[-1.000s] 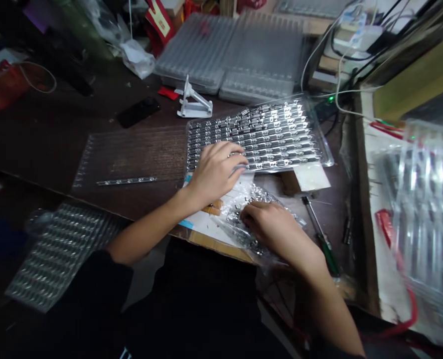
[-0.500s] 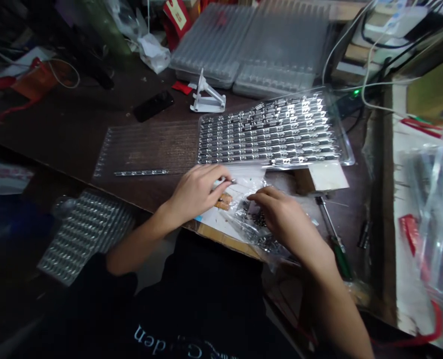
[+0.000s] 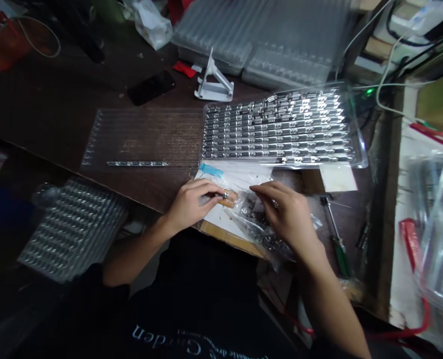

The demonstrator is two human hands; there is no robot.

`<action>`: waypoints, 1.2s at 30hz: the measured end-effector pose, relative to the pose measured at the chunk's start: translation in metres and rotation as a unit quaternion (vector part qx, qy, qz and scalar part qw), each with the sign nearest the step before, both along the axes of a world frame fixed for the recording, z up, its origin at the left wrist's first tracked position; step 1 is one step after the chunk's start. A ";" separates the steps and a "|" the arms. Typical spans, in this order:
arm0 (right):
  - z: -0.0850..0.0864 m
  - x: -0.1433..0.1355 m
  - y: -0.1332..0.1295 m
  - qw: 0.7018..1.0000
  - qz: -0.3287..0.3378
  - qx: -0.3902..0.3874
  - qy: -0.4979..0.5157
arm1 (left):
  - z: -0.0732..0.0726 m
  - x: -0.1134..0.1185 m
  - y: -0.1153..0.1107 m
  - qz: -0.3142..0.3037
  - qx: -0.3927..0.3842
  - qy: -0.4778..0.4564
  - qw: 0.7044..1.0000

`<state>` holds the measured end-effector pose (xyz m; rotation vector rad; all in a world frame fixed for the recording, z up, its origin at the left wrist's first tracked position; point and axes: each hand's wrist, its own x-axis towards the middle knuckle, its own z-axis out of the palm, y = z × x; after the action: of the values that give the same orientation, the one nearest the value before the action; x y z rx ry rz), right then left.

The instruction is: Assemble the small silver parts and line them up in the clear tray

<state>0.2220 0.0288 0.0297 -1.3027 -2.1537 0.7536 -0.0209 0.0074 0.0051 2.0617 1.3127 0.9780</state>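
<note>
Connector (image 3: 222, 195) here, pinched between thumb and fingers of my left hand (image 3: 191, 203), right by the orange-brown block (image 3: 228, 201)! Over to my right hand (image 3: 288, 208), fingers bent above the clear bag (image 3: 249, 227) of small metal parts; too dim there for me to tell whether it grips one. Beyond both, the packed tray (image 3: 362, 152) gleams with rows of connectors, and left of it on the table (image 3: 53, 119), a single row (image 3: 137, 163) sits in the clear tray (image 3: 131, 137).

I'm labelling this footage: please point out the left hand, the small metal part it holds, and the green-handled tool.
Left hand (image 3: 192, 203): head view, back of the hand.
Small metal part (image 3: 224, 195): head view, end showing beyond the fingertips.
Green-handled tool (image 3: 341, 258): head view, handle.
</note>
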 end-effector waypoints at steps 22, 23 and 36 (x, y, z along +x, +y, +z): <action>-0.010 -0.036 -0.006 0.997 0.027 0.003 -0.066 | -0.005 -0.004 -0.004 0.080 0.026 -0.015 0.996; -0.011 -0.038 -0.007 0.998 0.044 0.000 -0.052 | -0.004 -0.006 -0.005 0.098 0.019 0.005 0.995; -0.009 -0.039 -0.011 0.981 0.106 0.069 -0.147 | 0.000 -0.005 -0.008 0.105 0.010 0.072 0.992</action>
<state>0.1826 0.0182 0.0202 -1.1857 -2.5627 0.5045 -0.0257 -0.0006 0.0050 2.0722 1.6290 0.9462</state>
